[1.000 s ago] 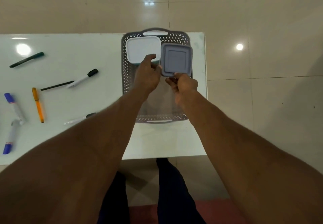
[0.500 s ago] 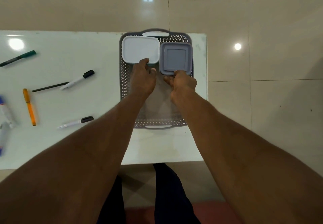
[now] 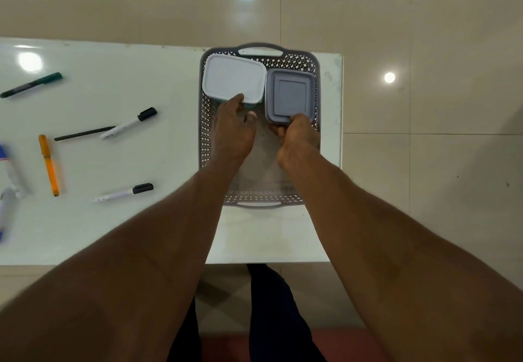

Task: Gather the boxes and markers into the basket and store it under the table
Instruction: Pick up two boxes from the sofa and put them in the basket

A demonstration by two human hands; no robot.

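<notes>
Markers: green marker (image 3: 31,84), orange marker (image 3: 49,164) and two black-capped markers (image 3: 128,122) (image 3: 123,192) lie loose on the white table (image 3: 113,234), well left of my hands.
My left hand (image 3: 232,132): fingers curled on the near edge of the white-lidded box (image 3: 233,78), far-left in the basket (image 3: 316,84).
My right hand (image 3: 298,135): pinching the near edge of the grey-lidded box (image 3: 291,94), beside the white one.

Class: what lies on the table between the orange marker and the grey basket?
In the head view, two black-capped white markers and a thin black pen.
</notes>
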